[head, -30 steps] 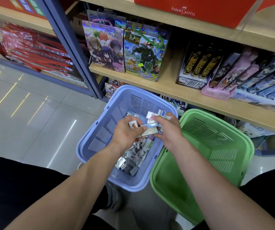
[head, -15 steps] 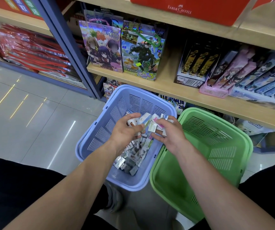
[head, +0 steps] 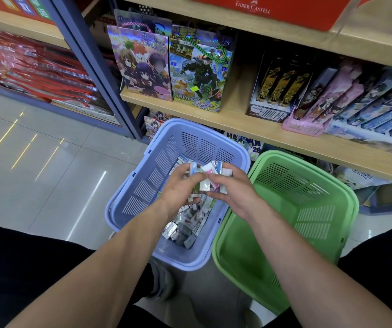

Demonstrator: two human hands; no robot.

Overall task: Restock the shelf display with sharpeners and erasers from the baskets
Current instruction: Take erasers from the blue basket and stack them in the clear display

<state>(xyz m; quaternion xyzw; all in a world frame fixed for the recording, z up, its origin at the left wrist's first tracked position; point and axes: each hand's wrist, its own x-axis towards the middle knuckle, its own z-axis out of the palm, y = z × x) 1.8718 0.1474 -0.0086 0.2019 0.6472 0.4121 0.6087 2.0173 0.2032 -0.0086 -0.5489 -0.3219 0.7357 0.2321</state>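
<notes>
- A clutch of wrapped erasers [head: 206, 179], small flat rectangular blocks in glossy white, blue and pink sleeves, is held between both hands above the lavender basket [head: 128, 204].
- The left hand [head: 178, 189] is curled round the clutch from the left, with the thumb pinched against it. Its fingertips are hidden behind the blocks.
- The right hand [head: 236, 196] is curled round the same clutch from the right, with the fingers closed narrowly on it.
- The lavender basket is moulded plastic with slotted walls and rounded corners. A loose pile [head: 185, 224] of similar packets is heaped on its bottom, partly covered by the hands. The print is too small to be read, and erasers cannot be told from sharpeners there.
- The green basket [head: 308, 209], of the same slotted plastic, is set just beside it, with its near wall crossed by the right forearm.
- Both baskets are stood on a glossy tiled floor [head: 36, 174] below the front edge of a pale wooden shelf [head: 249, 124].
- 2 printed gift bags [head: 142, 67] are stood at the shelf's left end. The boxes towards its right end are blurred.
- A red Faber-Castell box [head: 261, 10] is cut off by the top edge.
</notes>
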